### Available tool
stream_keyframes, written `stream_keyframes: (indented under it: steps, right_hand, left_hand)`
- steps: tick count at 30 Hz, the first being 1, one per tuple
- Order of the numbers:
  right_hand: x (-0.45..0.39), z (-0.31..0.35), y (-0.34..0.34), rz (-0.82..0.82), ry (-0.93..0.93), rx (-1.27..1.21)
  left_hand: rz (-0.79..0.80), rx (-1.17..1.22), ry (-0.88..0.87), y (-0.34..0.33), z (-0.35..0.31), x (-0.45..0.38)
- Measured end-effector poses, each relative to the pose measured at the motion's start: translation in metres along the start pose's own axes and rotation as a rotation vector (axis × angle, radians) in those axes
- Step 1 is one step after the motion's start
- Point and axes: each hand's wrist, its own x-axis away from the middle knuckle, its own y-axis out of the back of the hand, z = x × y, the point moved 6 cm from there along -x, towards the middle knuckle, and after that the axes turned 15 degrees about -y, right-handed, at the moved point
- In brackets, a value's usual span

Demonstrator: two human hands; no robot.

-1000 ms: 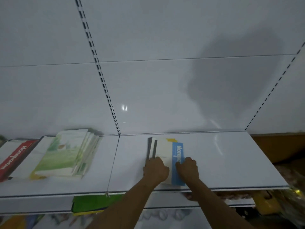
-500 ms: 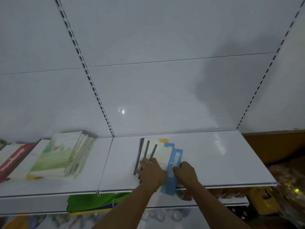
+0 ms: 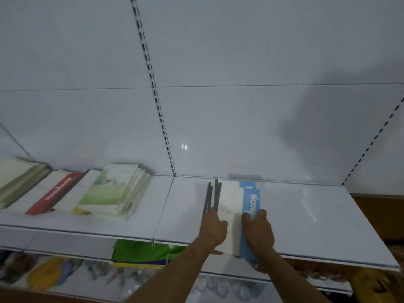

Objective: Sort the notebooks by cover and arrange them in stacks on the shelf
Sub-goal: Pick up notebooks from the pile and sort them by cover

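Between the two hands, on the white glossy metal shelf (image 3: 306,215): a small stack of thin notebooks (image 3: 231,206), flat, rectangular, with paper covers. Top cover cream-white, with a light blue band (image 3: 251,200) along the right edge, white letters on it. Several dark grey spines (image 3: 213,195) fanned out at the left edge, perhaps four, exact number not clear. Long axis from the near shelf edge toward the back wall; near end a little over the front edge.

Left hand (image 3: 213,226) at the left side of the stack, fingers curled against the spines and the cover, grasping it. Right hand (image 3: 258,230) on the blue band, fingers bent over the right edge, thumb on top, also grasping.

Well to the left of the left hand, on the same shelf: one loose stack with green and white painted covers (image 3: 109,193), slightly fanned; beside it a red-banded notebook (image 3: 56,193); farther left a pale olive stack (image 3: 19,180).

Below the left forearm, on a lower level, something flat and bright green (image 3: 140,250).
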Motion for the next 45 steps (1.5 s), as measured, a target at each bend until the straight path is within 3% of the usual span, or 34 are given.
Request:
stream_keyframes:
  steps: [9,16,21,33,39,45]
  right_hand:
    - [0.103,0.123,-0.106,0.190,0.234,-0.074]
    - [0.291,0.232,-0.258,0.485,0.546,0.021]
    - [0.437,0.262,-0.350,0.685,0.720,0.097]
    - [0.654,0.280,-0.514,0.961,0.961,0.298]
    - [0.708,0.294,-0.616,1.070,0.949,0.394]
    - [0.756,0.360,-0.710,1.156,0.983,0.381]
  left_hand:
    - [-0.340,0.027,-0.060,0.182,0.057,0.056]
    - [-0.727,0.006,0.073,0.380,0.159,0.193]
    - [-0.941,0.058,0.233,0.483,0.236,0.304]
    - [-1.288,0.225,0.479,0.587,0.372,0.477]
    - [-1.334,0.256,0.574,0.640,0.445,0.500]
    - [-1.388,0.260,0.633,0.731,0.497,0.491]
